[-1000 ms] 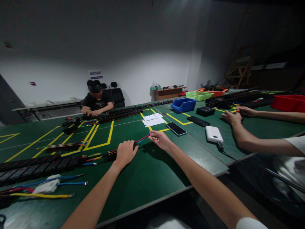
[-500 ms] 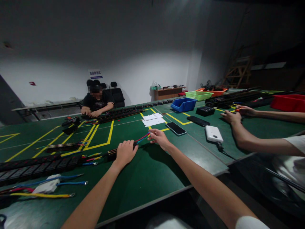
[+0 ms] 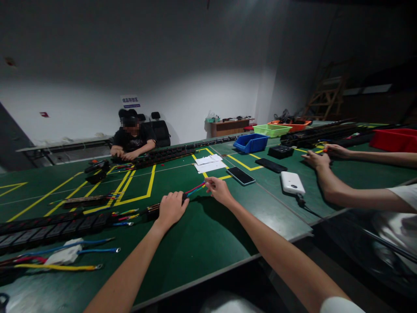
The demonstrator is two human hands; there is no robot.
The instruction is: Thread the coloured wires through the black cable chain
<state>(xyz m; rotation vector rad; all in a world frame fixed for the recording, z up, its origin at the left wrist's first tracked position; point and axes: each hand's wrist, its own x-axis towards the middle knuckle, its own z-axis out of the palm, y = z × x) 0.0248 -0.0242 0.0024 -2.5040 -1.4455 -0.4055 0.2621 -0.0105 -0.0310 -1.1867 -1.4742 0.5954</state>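
My left hand (image 3: pixel 172 206) is wrapped over the end of a long black strip-shaped unit (image 3: pixel 152 212) lying on the green table. Red, blue and green wires (image 3: pixel 195 190) come out from under that hand toward the right. At their free ends, my right hand (image 3: pixel 217 189) is closed in a pinch on the wires; the fingertips hide the very tips. Left of my hands lie more black strips (image 3: pixel 58 230) with coloured wire ends. Nearer to me are blue wires (image 3: pixel 97 250) and a yellow wire (image 3: pixel 61 267) with metal ring terminals, beside a crumpled white wrapping (image 3: pixel 67 252).
Ahead lie white papers (image 3: pixel 210 164) and a phone (image 3: pixel 241 175); to the right, a white power bank (image 3: pixel 292 182) with a cable. A blue bin (image 3: pixel 250 142) stands farther back. A co-worker's hands (image 3: pixel 321 158) work at the right; another person (image 3: pixel 133 137) sits across.
My right hand has shifted slightly right, and its fingers have drawn closer together at the wire ends. My left hand has stayed in place.
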